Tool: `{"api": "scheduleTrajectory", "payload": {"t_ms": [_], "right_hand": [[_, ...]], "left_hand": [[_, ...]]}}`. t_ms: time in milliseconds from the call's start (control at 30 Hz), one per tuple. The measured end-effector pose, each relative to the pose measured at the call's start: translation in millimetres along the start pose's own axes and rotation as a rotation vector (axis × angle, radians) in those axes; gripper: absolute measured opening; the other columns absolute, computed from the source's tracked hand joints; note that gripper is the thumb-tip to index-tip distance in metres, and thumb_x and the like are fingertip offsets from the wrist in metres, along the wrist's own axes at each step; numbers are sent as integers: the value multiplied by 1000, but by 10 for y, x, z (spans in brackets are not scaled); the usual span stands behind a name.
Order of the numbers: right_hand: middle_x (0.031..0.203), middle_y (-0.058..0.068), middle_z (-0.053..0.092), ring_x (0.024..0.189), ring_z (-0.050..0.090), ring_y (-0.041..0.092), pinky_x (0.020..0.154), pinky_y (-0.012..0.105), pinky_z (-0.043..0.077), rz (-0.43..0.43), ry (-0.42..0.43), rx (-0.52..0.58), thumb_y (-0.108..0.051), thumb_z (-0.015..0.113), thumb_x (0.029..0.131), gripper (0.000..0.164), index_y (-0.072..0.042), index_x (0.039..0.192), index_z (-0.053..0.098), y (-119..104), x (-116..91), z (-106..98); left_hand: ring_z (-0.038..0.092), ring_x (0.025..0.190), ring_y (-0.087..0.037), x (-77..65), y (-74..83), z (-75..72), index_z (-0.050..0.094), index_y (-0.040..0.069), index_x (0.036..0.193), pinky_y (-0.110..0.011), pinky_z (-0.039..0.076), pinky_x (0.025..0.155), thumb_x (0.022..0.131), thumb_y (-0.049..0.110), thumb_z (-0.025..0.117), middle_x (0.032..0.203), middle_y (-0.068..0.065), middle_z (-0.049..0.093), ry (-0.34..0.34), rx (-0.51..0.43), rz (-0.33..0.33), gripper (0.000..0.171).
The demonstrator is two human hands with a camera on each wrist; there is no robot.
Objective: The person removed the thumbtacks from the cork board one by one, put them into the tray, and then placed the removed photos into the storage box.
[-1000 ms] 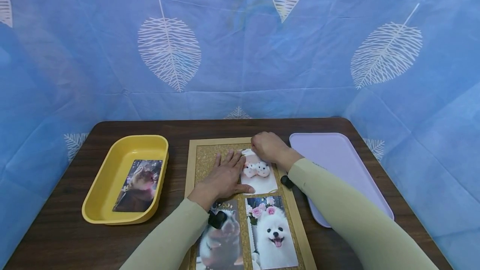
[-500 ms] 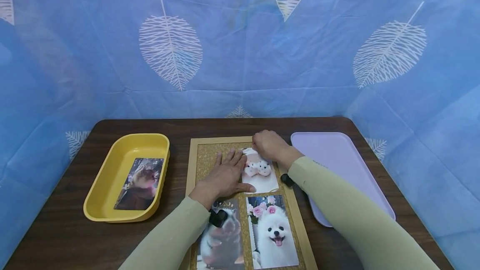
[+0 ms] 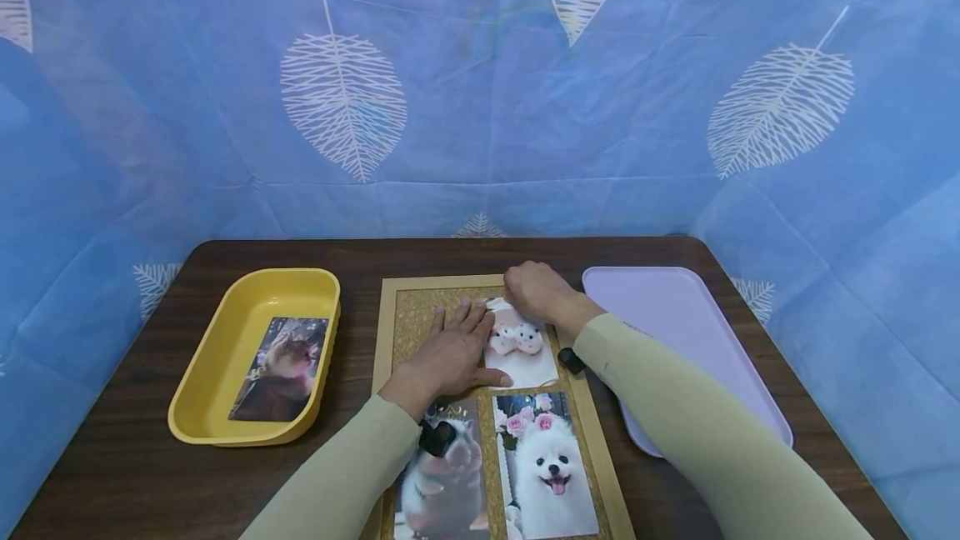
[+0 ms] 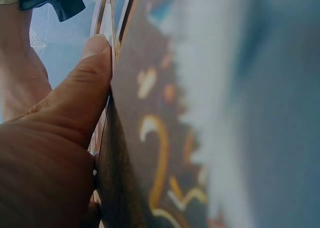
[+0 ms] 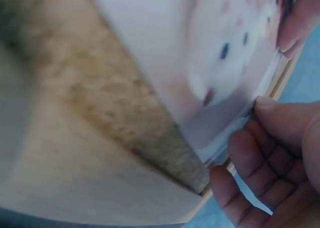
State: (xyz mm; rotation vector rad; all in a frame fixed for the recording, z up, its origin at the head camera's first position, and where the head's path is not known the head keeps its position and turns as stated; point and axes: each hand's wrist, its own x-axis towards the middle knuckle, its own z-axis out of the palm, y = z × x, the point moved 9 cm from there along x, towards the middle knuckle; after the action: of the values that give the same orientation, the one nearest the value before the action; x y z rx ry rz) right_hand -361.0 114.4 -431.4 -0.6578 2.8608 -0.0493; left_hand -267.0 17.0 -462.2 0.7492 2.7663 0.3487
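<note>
A wood-framed cork board (image 3: 412,319) lies on the dark table. My left hand (image 3: 446,352) rests spread on it, its fingertips and thumb along the left side of a photo (image 3: 528,369) of two small white animals. At that photo's top edge, my right hand (image 3: 542,294) has curled fingers. In the right wrist view the thumb (image 5: 272,115) and forefinger pinch at the photo's edge; what lies between their tips is hidden. Nearer to me are a white dog photo (image 3: 555,473) and a furry animal photo (image 3: 442,494), the latter partly under my left wrist.
On the left stands a yellow bin (image 3: 198,382) with a dark photo (image 3: 281,373) in it. A lavender tray (image 3: 667,298) lies on the right, partly covered by my right sleeve (image 3: 675,390). Behind the table hangs a blue leaf-patterned cloth (image 3: 480,107).
The head view shifts very slightly. Both hands keep their places on the board, and the photos have not visibly moved.
</note>
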Motion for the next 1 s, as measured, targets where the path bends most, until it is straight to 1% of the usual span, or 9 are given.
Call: {"api": "scheduleTrajectory", "payload": {"t_ms": [133,233,400,567,667,833,1000], "right_hand": [[89,6,72,82,72,25,79,42,61,-22,-2,-26,-18,57,108,20,-8,103,73,-24,-10,2],[89,7,73,83,72,26,80,43,61,-35,-8,-39,-18,55,108,22,-8,101,73,-26,-13,15],[85,4,71,78,69,22,79,43,59,-26,-8,3,-19,54,108,25,-12,94,73,8,-6,25],[81,2,68,70,63,19,75,41,55,-26,-9,45,-17,54,107,25,-13,90,71,43,1,36],[80,2,67,68,61,18,73,39,53,-32,-7,54,-16,55,107,24,-12,89,71,45,0,31],[83,1,69,71,63,17,74,39,55,-19,-6,67,-18,58,107,21,-12,92,73,46,-5,16],[86,1,70,74,64,17,75,39,56,-17,-12,62,-18,58,107,21,-12,95,74,55,4,25]], "left_hand": [[7,165,-31,-8,8,11,25,13,169,-63,9,131,92,74,60,178,-8,14,-4,10,-6,104],[7,165,-31,-12,12,18,25,13,169,-63,10,131,93,74,59,178,-8,14,-7,18,-6,104],[7,165,-31,-27,10,23,22,14,170,-61,10,131,95,75,55,178,-8,12,-10,46,8,102],[7,165,-31,-43,11,16,20,14,170,-60,11,131,97,76,49,178,-9,11,-15,79,29,101],[5,165,-31,-50,5,21,18,14,171,-61,9,132,98,75,47,179,-9,9,-23,78,35,99],[2,165,-30,-54,-19,44,14,14,171,-60,6,132,99,74,45,179,-8,5,-28,58,38,98],[3,165,-30,-49,-33,55,15,15,171,-60,6,132,99,74,46,179,-8,6,-18,46,37,99]]}}
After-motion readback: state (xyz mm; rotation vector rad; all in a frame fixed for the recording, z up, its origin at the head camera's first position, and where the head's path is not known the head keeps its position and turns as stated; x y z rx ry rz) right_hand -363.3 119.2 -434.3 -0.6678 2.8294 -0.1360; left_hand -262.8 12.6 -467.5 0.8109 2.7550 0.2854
